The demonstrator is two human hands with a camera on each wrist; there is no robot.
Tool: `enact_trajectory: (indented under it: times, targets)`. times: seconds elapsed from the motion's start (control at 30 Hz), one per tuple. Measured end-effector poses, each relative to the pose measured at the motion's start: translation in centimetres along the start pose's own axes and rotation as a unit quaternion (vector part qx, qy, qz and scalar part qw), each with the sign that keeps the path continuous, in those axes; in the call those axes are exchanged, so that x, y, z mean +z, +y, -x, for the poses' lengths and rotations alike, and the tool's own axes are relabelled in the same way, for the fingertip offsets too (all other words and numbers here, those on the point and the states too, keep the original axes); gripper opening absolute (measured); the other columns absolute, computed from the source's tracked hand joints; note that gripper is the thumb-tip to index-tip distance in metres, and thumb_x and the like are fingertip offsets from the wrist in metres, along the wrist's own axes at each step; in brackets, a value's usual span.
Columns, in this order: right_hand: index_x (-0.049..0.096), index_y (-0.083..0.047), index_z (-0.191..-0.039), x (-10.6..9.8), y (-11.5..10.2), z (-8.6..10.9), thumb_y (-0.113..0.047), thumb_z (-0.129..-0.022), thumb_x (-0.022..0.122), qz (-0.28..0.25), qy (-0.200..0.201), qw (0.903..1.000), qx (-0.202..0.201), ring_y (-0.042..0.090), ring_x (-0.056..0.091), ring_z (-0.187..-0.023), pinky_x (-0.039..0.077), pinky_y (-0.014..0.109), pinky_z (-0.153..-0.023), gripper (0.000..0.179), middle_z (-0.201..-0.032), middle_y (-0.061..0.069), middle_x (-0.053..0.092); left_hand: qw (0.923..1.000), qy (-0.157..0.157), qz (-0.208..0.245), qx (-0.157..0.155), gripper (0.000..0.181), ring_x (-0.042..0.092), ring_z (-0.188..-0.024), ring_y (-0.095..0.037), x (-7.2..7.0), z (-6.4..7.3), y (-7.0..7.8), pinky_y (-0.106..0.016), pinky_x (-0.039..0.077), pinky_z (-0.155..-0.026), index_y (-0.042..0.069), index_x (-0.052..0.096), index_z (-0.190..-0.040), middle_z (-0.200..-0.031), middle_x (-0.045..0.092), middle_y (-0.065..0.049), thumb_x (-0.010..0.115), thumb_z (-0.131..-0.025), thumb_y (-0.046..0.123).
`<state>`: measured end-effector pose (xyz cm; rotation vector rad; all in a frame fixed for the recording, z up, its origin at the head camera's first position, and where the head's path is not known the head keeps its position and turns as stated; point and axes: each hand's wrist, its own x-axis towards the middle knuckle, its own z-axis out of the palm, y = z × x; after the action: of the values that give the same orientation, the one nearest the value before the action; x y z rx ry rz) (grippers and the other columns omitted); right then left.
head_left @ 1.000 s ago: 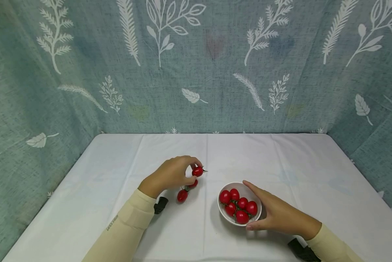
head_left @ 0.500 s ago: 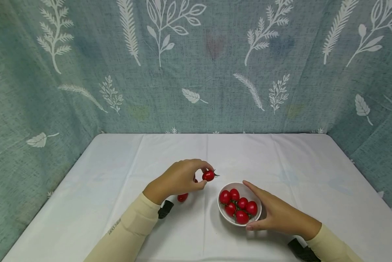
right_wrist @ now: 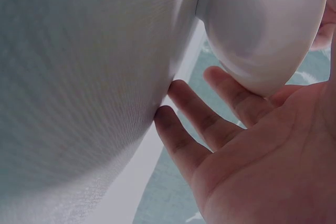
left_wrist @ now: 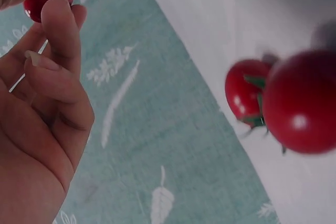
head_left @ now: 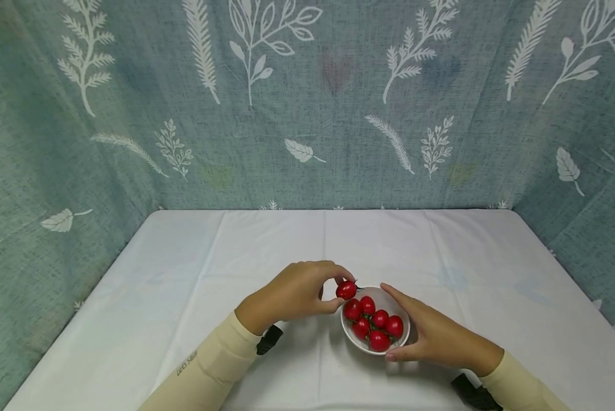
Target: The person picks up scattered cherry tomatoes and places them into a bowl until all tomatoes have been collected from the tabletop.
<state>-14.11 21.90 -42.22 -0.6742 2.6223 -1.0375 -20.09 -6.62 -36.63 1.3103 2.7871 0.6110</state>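
Note:
My left hand (head_left: 297, 294) pinches a red cherry tomato (head_left: 346, 290) between thumb and fingertips, its green stem pointing right. That tomato is at the upper left rim of a white bowl (head_left: 396, 305), where several more cherry tomatoes (head_left: 379, 341) lie. My right hand (head_left: 436, 334) holds the bowl from the right, index finger at the far rim and thumb at the near side. In the right wrist view, the other fingers (right_wrist: 205, 121) spread below the bowl's outer wall (right_wrist: 262, 30). Two tomatoes (left_wrist: 302, 103) on the table show in the left wrist view; the left hand hides them in the head view.
A white cloth (head_left: 266, 234) covers the table, with light creases. Green-blue leaf-patterned fabric (head_left: 307, 114) hangs behind and at both sides. A black strap piece (head_left: 270, 339) sits at the left wrist, another (head_left: 474, 394) at the right.
The left hand has carried its tomato right and nearer, from above the loose tomatoes to the bowl's rim. Those loose tomatoes have become hidden in the head view. My right hand and the bowl have stayed put.

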Motion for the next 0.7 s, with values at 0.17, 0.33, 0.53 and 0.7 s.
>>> enact_trajectory:
  times: [0.17,0.33,0.53,0.7]
  targets:
    - [0.021,-0.015,-0.160,0.0,-0.1,0.1,-0.057,-0.074,0.082,-0.002,-0.002,1.0000,-0.008,0.038,0.038,-0.145,0.037,0.062,-0.109,0.114,-0.160,0.012,0.034,0.9998,-0.010,-0.003,0.018,0.036,0.050,-0.061,0.000,0.6,-0.5,0.9,-0.015,0.045,-0.058,0.024,0.068,-0.123,-0.105,0.069,0.012,0.075,-0.088,0.029]
    - [0.021,-0.014,-0.160,0.0,0.0,0.1,-0.056,-0.074,0.082,0.001,0.000,1.0000,-0.008,0.038,0.038,-0.145,0.037,0.062,-0.109,0.114,-0.160,0.012,0.034,0.9990,-0.025,-0.021,0.028,0.040,0.059,-0.075,-0.005,1.3,-0.9,1.8,-0.014,0.046,-0.065,0.025,0.067,-0.127,-0.107,0.070,0.012,0.076,-0.088,0.029]
    - [0.020,-0.014,-0.160,0.0,0.1,0.0,-0.056,-0.073,0.082,-0.008,-0.002,1.0000,0.001,0.034,0.039,-0.145,0.038,0.060,-0.110,0.115,-0.161,0.008,0.034,0.9983,-0.044,-0.026,0.029,0.038,0.055,-0.076,0.000,1.9,-1.3,2.7,-0.013,0.044,-0.063,0.029,0.068,-0.125,-0.095,0.066,0.013,0.076,-0.088,0.028]
    - [0.019,-0.014,-0.160,-0.1,0.1,0.1,-0.056,-0.074,0.082,-0.007,-0.002,1.0000,-0.003,0.033,0.039,-0.145,0.038,0.060,-0.109,0.115,-0.161,0.008,0.034,0.9978,-0.049,-0.033,0.031,0.034,0.054,-0.076,0.004,2.5,-1.6,3.0,-0.012,0.045,-0.064,0.031,0.069,-0.118,-0.095,0.066,0.016,0.079,-0.086,0.029]
